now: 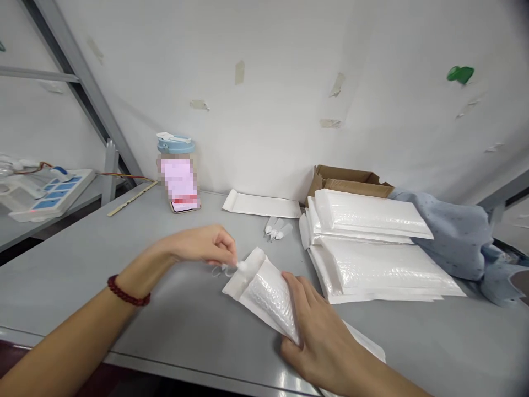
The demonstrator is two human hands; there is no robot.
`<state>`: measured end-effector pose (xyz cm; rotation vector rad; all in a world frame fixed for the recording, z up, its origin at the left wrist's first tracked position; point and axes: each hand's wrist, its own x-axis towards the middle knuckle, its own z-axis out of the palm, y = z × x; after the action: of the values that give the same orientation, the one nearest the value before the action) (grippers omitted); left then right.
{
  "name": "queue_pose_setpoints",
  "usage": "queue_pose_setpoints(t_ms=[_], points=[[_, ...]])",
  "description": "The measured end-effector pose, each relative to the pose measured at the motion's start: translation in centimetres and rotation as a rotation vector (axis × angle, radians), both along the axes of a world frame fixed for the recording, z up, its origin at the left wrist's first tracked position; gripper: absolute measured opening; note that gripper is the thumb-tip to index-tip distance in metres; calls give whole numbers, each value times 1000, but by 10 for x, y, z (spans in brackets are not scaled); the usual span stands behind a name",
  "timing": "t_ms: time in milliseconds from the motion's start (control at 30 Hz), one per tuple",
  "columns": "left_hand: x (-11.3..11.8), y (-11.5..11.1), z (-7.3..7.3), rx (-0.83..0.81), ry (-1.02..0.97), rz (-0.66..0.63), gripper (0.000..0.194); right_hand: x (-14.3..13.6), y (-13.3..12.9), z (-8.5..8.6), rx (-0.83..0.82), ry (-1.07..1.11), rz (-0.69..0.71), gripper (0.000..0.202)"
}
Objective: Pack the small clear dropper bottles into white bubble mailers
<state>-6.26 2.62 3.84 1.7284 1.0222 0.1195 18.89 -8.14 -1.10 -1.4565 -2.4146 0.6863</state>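
Observation:
My right hand (312, 325) is wrapped round a white bubble mailer (270, 295), tilted over the grey table with its flap end toward the upper left. At that flap end, my left hand (217, 246) has its fingers pinched together on a small clear and white item (227, 269) with thin loops. Several similar small clear pieces (278, 227) lie in a cluster behind the mailer. Under my right forearm, part of another white mailer (366, 344) shows. Whether anything is inside the held mailer is hidden.
Stacked white bubble mailers (384, 267) lie at the right, before an open cardboard box (351, 179) and blue cloth (448, 234). A flat white mailer (264, 205) lies near the wall. A phone (181, 184) leans on a blue-lidded container (176, 144) at the back left.

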Motion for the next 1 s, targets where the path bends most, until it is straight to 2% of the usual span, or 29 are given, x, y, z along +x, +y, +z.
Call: queue_pose_setpoints(t_ms=[67, 133, 233, 300, 367, 467, 533, 633, 833, 1000], points=[[13, -8, -2, -36, -39, -100, 22, -1, 0, 1, -17, 13, -4, 73], [19, -11, -2, 0, -70, -112, 27, -1, 0, 2, -22, 26, -7, 72], [12, -3, -4, 165, -1, 100, 32, -1, 0, 3, -19, 36, -12, 74], [3, 5, -12, 299, 104, 268, 33, -1, -1, 3, -21, 32, -15, 74], [-1, 12, -23, 401, 201, 371, 37, -1, -1, 3, -20, 25, -19, 74], [2, 15, -39, 417, 277, 376, 46, -1, -1, 2, -9, 13, -22, 75], [7, 14, -45, 399, 282, 354, 43, -2, 0, 1, -4, 5, -21, 75], [9, 12, -41, 359, 200, 382, 37, -2, 0, 0, 4, -2, -24, 75], [10, 4, -19, 245, -191, 558, 27, -2, -1, 1, -9, 14, -69, 74], [27, -7, -19, 218, -226, 528, 27, -4, 0, 3, -13, 29, -96, 72]])
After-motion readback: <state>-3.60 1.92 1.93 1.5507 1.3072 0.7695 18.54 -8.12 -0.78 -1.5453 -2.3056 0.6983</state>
